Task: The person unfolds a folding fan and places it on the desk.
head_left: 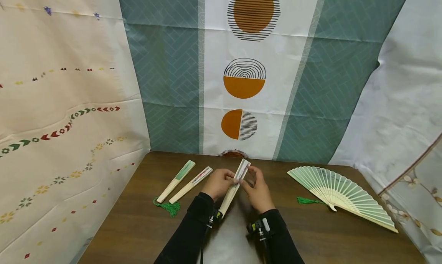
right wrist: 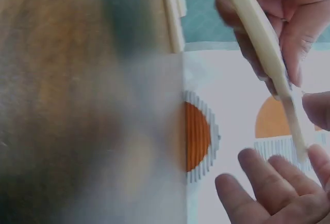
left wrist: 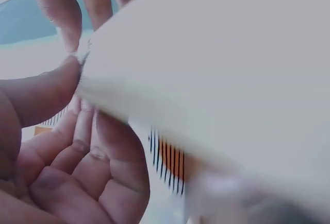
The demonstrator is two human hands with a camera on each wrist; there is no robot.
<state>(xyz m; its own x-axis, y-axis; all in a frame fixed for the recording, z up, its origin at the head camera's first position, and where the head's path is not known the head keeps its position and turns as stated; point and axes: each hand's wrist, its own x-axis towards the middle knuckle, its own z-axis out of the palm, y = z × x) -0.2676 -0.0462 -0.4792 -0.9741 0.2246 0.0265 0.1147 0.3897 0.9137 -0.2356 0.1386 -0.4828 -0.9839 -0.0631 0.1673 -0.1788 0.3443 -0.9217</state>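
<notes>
A folded hand fan [head_left: 228, 200] with pale ribs and a white printed face is held at a slant in the middle of the head view, its upper end pointing away. My left hand [head_left: 217, 184] grips it from the left side, fingers and thumb around its middle. From the right, my right hand [head_left: 258, 192] pinches it nearer the upper end between thumb and fingertips. The right wrist view shows the fan [right wrist: 260, 33] edge-on, with the right hand's other fingers spread apart. Close up in the left wrist view, the fan [left wrist: 206, 69] is a pale blur.
Two more folded fans, one green [head_left: 177, 179] and one white with a print [head_left: 191, 185], lie left on the brown table [head_left: 127, 229], by a green tassel [head_left: 170, 207]. A spread green fan [head_left: 345, 193] lies right with its tassel [head_left: 307, 200]. Patterned cloths hang behind.
</notes>
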